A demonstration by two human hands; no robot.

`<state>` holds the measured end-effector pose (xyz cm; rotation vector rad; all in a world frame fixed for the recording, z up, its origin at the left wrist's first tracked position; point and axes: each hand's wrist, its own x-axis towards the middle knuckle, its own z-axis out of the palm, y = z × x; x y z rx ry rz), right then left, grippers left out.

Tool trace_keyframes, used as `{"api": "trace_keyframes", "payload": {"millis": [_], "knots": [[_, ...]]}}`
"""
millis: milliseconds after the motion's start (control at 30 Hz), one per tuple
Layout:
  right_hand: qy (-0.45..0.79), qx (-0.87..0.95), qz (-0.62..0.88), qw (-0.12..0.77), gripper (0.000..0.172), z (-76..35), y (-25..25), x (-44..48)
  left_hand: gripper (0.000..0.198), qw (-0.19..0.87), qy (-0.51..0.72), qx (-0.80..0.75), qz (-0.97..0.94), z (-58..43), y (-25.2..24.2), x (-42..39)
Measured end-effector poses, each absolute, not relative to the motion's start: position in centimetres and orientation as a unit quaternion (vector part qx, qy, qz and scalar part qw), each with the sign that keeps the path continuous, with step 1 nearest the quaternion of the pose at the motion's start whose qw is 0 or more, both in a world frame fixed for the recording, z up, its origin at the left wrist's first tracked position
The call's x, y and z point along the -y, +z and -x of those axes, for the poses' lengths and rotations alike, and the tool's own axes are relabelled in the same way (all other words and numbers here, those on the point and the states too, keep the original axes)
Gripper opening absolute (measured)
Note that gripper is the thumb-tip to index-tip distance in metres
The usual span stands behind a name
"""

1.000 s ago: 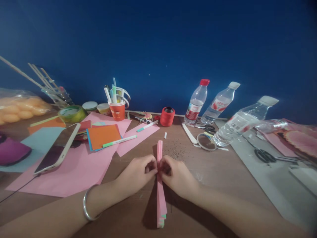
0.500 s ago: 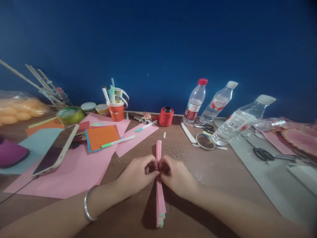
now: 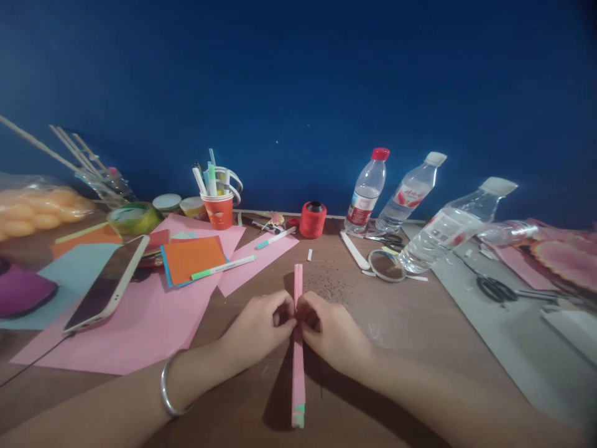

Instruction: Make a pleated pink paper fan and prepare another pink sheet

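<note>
A narrow pleated strip of pink paper [image 3: 298, 373] points straight away from me, its near end showing green edges. Both hands pinch it around the middle, above the brown table [image 3: 233, 410]. My left hand [image 3: 261, 320], with a silver bangle on the wrist, closes thumb and forefinger on the strip's left side. From the right side my right hand [image 3: 329, 326] grips the same spot, fingers curled. The two hands' fingertips meet at the paper, so the pinched part is mostly hidden. Beyond the strip's far end lies a small white scrap [image 3: 310, 254].
Pink sheets [image 3: 153, 323], a phone [image 3: 107, 286], orange paper [image 3: 193, 258] and markers [image 3: 224, 267] lie left. Behind stand a red cup [image 3: 218, 211] of pens and a red thread spool [image 3: 312, 221]. Water bottles [image 3: 366, 193], a round lens [image 3: 387, 266] and scissors [image 3: 497, 289] are on the right.
The near end of the pleated paper has drawn together; its folds fanned out more before and now lie narrower. Both hands keep their pinch at nearly the same place.
</note>
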<state>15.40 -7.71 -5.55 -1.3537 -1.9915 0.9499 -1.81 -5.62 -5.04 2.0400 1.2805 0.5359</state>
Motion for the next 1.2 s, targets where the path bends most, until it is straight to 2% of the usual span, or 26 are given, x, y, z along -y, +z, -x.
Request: {"api": "trace_keyframes", "payload": {"millis": [333,700,1200], "knots": [[0.298,0.77,0.497,0.267,0.015,-15.42,-5.83,7.32,0.007,0.313,0.194,-0.48,-0.796,1.87,-4.78,5.81],[0.314,0.753,0.514,0.263,0.016,-15.33,-6.06,7.2,0.016,0.206,0.212,-0.389,-0.872,2.54,-5.23,5.37],[0.314,0.756,0.497,0.287,0.014,-15.42,-6.44,6.99,0.021,0.318,0.168,-0.457,-0.814,2.12,-5.0,5.03]]}}
